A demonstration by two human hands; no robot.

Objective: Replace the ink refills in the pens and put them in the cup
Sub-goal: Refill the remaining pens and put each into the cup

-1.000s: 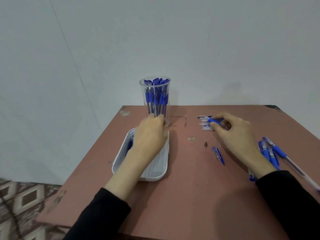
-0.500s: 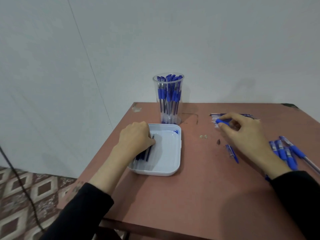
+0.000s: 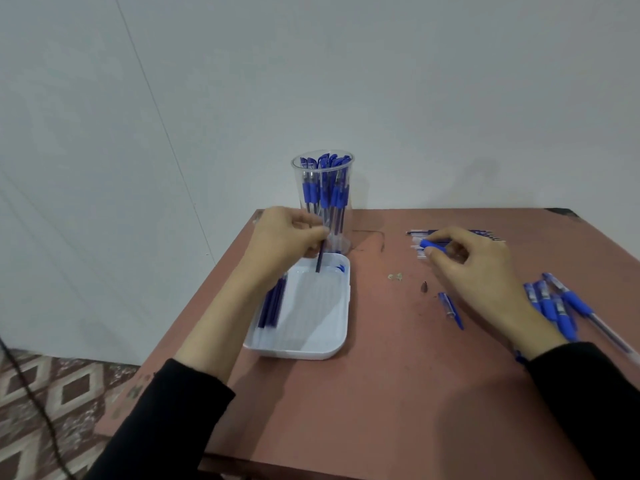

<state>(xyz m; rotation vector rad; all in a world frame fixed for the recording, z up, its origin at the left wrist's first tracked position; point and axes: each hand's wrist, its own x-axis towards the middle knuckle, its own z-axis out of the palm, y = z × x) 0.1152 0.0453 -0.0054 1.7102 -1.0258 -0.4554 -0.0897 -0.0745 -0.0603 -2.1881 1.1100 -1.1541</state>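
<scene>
The left hand (image 3: 287, 237) pinches one dark blue refill (image 3: 320, 259) by its upper end, its fingers (image 3: 311, 233) curled and closed on the thin rod. The refill's long axis is close to vertical with a slight lean. Its lower tip points down into the far end of the white tray (image 3: 298, 353), and its upper end is hidden inside the grip. Whether the tip touches the tray floor cannot be determined. The tray is a shallow, smooth plastic rectangle with rounded corners. A bundle of spare refills (image 3: 273, 303) lies along its left wall, long axes running near to far, the far ends covered by the left wrist. Just behind the tray stands the cup (image 3: 346, 223), a tall clear plastic tumbler, upright and packed with pens (image 3: 323, 188), blue caps uppermost. The right hand (image 3: 478, 271) is low over the matte reddish-brown desk (image 3: 381, 393), thumb and forefinger clamped on a short blue pen part (image 3: 433, 244) whose exact kind is unclear. Behind that hand a row of thin rods (image 3: 485, 233) lies with long axes side to side, partly covered. Loose pens (image 3: 561, 306) with clear barrels and blue grips lie beside the right wrist, one cut off at the frame edge. A short pen piece (image 3: 450, 308), a small dark tip (image 3: 424, 288) and a pale scrap (image 3: 395, 277) lie between the tray and the right hand.
</scene>
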